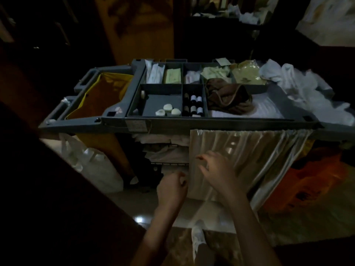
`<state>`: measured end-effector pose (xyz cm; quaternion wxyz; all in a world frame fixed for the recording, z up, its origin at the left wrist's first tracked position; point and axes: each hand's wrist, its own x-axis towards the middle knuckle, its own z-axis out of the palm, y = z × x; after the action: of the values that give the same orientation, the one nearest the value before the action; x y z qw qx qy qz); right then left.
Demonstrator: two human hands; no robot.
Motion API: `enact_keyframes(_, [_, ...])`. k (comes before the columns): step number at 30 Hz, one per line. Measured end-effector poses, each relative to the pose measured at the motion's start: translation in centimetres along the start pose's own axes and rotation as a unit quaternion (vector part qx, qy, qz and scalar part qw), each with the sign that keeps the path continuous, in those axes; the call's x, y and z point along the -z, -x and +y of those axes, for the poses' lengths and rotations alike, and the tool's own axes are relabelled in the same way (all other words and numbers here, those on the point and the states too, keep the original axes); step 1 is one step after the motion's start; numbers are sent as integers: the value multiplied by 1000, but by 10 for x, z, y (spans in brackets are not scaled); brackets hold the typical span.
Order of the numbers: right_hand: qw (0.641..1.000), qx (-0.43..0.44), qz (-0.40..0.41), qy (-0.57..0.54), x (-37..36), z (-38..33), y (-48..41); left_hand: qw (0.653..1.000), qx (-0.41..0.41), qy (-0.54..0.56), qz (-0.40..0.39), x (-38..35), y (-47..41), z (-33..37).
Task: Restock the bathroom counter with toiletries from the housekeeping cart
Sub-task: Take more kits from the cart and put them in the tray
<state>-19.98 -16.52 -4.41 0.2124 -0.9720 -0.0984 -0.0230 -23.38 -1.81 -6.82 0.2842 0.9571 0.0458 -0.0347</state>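
Left grip (172, 186): fingers curled at edge of pleated cream curtain (240, 150), hold cannot be told | right grip (217, 169): fingers loosely spread, empty, before curtain | small dark white-labelled bottles (196, 105), round white soaps (169, 110): above both grips, in grey plastic cart tray (211, 122).

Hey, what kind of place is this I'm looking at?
Probably a hotel: a housekeeping cart holds small toiletry bottles and round soaps, with folded linen on its shelves.

Nothing legible — cart sticker (135, 124) too blurred.
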Motion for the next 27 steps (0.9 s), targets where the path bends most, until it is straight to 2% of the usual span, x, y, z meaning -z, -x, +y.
enact_keyframes(8, [999,28,14,-36,26,51,-98,994,-19,45,99,14,-96,51])
enact_keyframes(13, [995,52,-25,-82,22,49,-143,990,-11,61,128,22,-128,50])
enact_keyframes(17, [994,64,-20,-87,15,40,-182,983,3,73,168,40,-158,41])
enact_keyframes(21, [994,64,-19,-84,14,35,-223,980,23,101,172,52,-209,33])
enact_keyframes(27, [997,22,17,-77,15,32,-306,983,2,110,144,72,-314,20])
